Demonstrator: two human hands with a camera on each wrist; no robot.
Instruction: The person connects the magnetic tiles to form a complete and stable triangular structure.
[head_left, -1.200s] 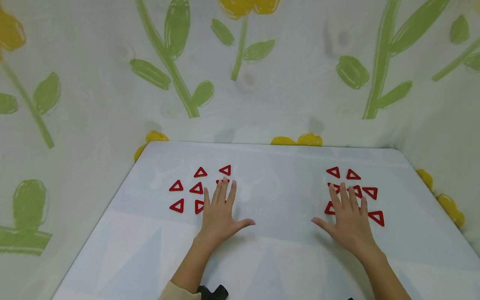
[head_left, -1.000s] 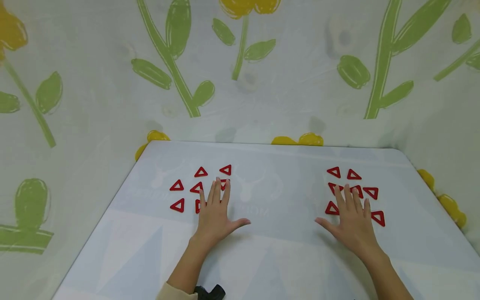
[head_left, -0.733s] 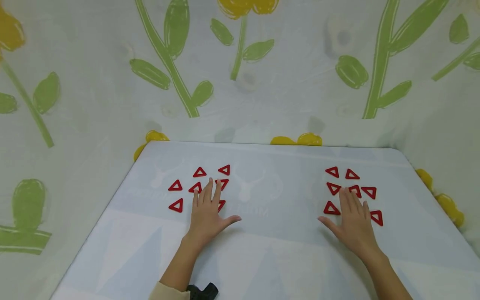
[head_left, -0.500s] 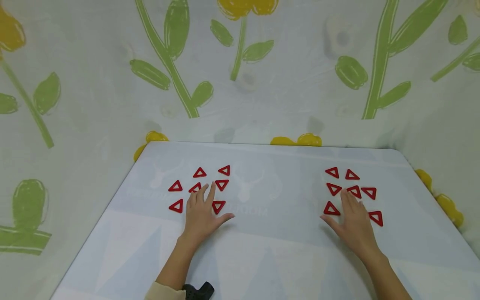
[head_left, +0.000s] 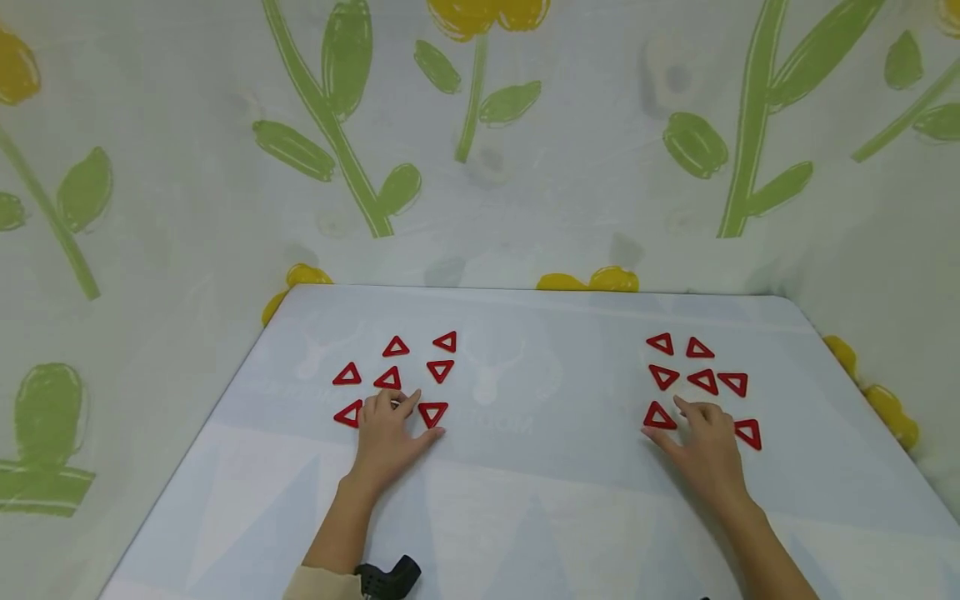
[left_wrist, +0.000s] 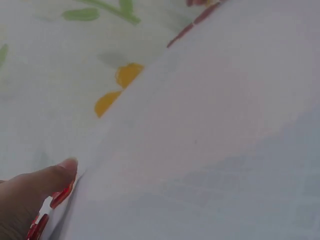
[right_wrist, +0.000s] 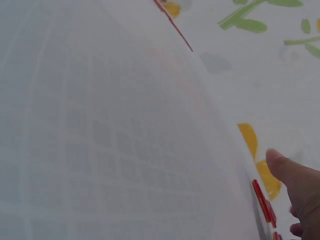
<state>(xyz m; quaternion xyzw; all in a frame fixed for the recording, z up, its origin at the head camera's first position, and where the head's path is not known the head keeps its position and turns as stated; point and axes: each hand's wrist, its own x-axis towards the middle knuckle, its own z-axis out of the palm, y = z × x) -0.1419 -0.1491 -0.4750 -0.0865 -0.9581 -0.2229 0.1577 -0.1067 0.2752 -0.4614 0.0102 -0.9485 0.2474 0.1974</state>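
In the head view my left hand (head_left: 386, 437) is low over the left group of red triangle frames. Its thumb and index finger stand on either side of one triangle frame (head_left: 432, 406), with a gap between them; the other fingers are bent. Mirroring it, my right hand (head_left: 705, 446) has thumb and index finger at opposite corners of another red triangle frame (head_left: 663, 427). Both triangles lie flat on the white table. The left wrist view shows the left thumb (left_wrist: 62, 172) above red edges (left_wrist: 61, 197); in the right wrist view the right thumb (right_wrist: 282, 165) is near red pieces (right_wrist: 261, 197).
Several more triangle frames lie behind and beside each hand, such as one (head_left: 445, 335) at left and another (head_left: 733, 375) at right. One is partly covered by the left hand. A flower-patterned curtain (head_left: 555, 200) surrounds the table (head_left: 540, 500).
Both hands had flat, spread fingers; now the fingers are bent. My left hand has moved left and slightly nearer, uncovering triangle frames. The right hand has shifted only a little.
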